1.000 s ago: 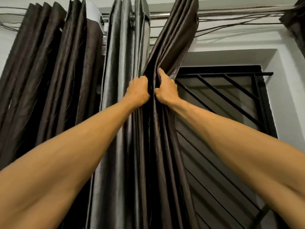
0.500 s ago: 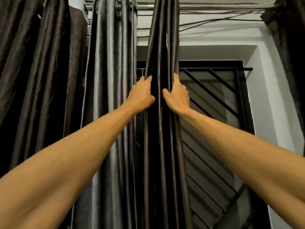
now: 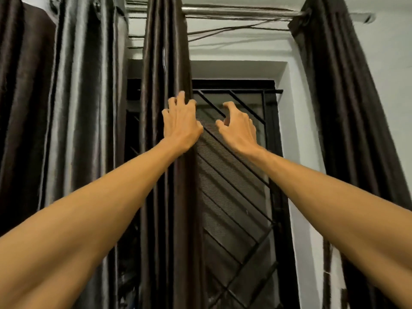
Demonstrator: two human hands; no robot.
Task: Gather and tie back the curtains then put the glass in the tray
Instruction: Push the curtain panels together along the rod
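Dark brown satin curtains hang from a metal rod (image 3: 234,12). A narrow gathered curtain panel (image 3: 166,63) hangs straight down in the middle. My left hand (image 3: 180,122) lies against its right edge with fingers spread, not gripping. My right hand (image 3: 237,124) hovers open in front of the window grille, fingers curled, apart from the fabric. A wide bunch of curtain folds (image 3: 73,108) hangs on the left, and another curtain (image 3: 343,97) hangs on the right. No glass or tray is in view.
Behind the curtains is a window with a black diagonal metal grille (image 3: 234,175) and mesh, set in a white wall recess (image 3: 296,130). Thin cables (image 3: 234,30) run under the rod.
Both hands let go of the middle panel, which now hangs straight. My right hand moved right, off the fabric; my left hand opened against its edge. The view shifted right.
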